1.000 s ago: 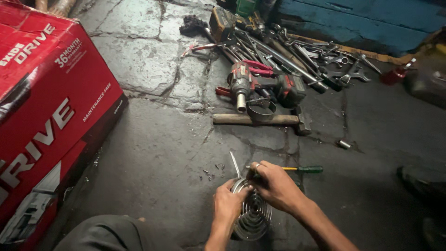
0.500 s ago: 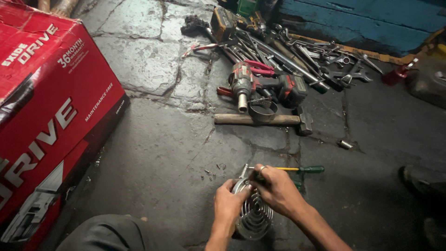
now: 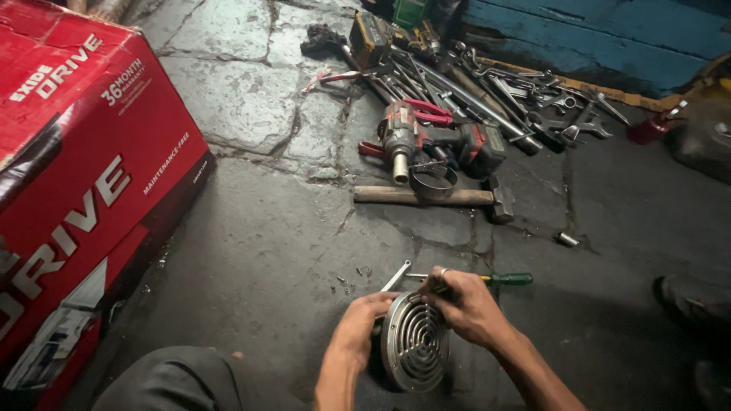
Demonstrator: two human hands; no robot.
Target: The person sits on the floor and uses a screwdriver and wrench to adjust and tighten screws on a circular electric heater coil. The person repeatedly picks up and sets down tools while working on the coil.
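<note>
While the horn (image 3: 415, 346) stands on edge on the floor (image 3: 251, 259), the left hand (image 3: 362, 327) grips its rim and the right hand (image 3: 466, 304) closes over its top; a screwdriver (image 3: 487, 278) lies just behind the horn, the hammer (image 3: 434, 196) farther behind.

Two hands (image 3: 358, 335); one round grille (image 3: 415, 341); one screwdriver (image 3: 487, 278); one hammer (image 3: 434, 196); one power drill (image 3: 434, 141); one red box (image 3: 76, 167).

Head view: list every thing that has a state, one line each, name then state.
round metal grille: on edge, held in both hands
left hand: gripping the grille's left rim
right hand: on the grille's top edge
green-handled screwdriver: flat on floor
hammer: lying flat
power drill: lying down
red box: closed
</note>
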